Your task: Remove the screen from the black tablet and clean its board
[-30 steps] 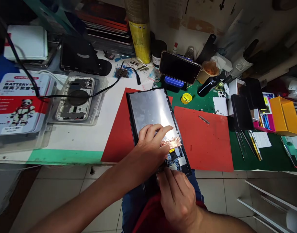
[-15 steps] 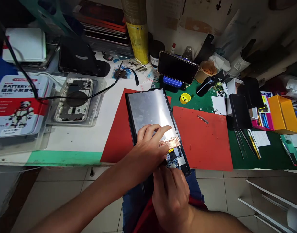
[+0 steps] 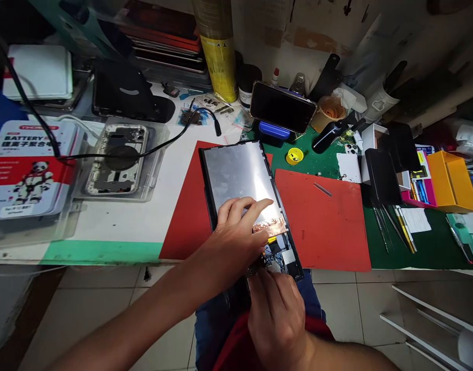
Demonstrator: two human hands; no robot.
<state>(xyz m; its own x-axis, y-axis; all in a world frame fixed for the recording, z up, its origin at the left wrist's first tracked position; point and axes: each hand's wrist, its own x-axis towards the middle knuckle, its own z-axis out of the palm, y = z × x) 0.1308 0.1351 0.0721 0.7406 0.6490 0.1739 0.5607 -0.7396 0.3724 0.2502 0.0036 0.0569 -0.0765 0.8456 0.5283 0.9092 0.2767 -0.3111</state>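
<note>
An opened tablet-like device (image 3: 240, 170) with a silver metal plate and black frame lies at the table's front edge, its near end reaching past the edge. A copper-coloured strip (image 3: 274, 226) crosses it, with a circuit board (image 3: 277, 257) showing below. My left hand (image 3: 242, 226) rests spread on the metal plate, fingers apart, thumb by the copper strip. Just below, my right hand (image 3: 277, 309) is closed at the device's near end, its fingertips pinched by the board. Whatever those fingers hold is hidden.
Red mats (image 3: 325, 226) lie beside the device. A propped phone (image 3: 283, 107) and a yellow cap (image 3: 294, 156) stand behind it. Tweezers and tools (image 3: 404, 229) are at the right. A clear case with a phone shell (image 3: 118, 159) and a black cable (image 3: 163, 144) are at the left.
My right hand has shifted slightly right and down, uncovering a bit more of the board. My left hand and the device stay nearly where they were.
</note>
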